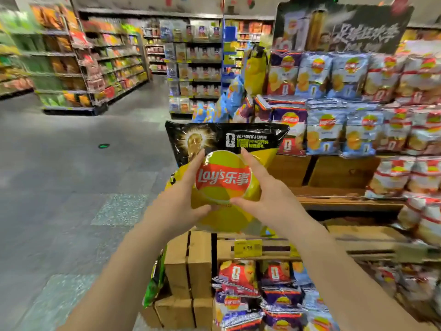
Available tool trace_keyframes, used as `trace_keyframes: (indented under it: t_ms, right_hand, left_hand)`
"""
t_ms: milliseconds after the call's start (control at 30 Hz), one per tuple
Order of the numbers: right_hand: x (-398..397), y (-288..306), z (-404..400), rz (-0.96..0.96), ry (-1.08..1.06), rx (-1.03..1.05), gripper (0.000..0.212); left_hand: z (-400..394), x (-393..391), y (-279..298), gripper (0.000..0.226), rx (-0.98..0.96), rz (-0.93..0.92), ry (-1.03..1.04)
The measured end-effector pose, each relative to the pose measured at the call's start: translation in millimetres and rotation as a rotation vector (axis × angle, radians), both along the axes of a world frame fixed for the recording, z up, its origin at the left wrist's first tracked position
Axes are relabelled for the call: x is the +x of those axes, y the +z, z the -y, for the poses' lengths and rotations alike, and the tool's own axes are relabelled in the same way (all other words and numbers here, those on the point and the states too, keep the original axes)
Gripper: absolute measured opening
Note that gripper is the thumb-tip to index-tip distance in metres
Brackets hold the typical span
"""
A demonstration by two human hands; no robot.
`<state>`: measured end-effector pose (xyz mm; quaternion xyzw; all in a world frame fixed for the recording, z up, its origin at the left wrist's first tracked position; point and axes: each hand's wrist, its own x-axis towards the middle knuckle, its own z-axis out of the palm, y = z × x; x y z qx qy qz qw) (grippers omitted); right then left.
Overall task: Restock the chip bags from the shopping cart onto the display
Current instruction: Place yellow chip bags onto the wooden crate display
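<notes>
a yellow chip bag (pixel 224 177) with a black top band, a gold trophy picture and a round red-and-yellow lay's logo is held upright in the middle of the scene, its front facing the camera. the display (pixel 338 173) stands to the right, a stepped wooden stand with rows of blue, purple and red-and-white chip bags upright on its far tiers and more bags packed low at the near right.
</notes>
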<state>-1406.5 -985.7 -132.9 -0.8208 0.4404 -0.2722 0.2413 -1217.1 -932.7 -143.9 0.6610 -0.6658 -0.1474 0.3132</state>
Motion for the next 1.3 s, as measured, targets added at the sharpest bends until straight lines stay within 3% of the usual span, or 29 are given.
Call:
trace_keyframes:
  t_ms: [500, 833, 1067, 1300]
  right_hand:
    - [163, 23, 105, 0.07, 0.235, -0.062, 0.094]
    - [314, 26, 140, 0.064, 0.358, -0.06, 0.094]
    - [432, 28, 136, 0.006, 0.309, -0.106, 0.09]
    - [523, 27, 121, 0.083, 0.123, -0.08, 0.092]
  left_hand:
    - [64, 151, 38, 0.105, 0.031, 0.105, 0.196]
    - [75, 280, 40, 0.104, 0.039, 0.116, 0.353]
    - [77, 410, 36, 0.108, -0.008, 0.131, 0.317]
    - [98, 523, 48, 0.106, 0.017, 0.13, 0.101]
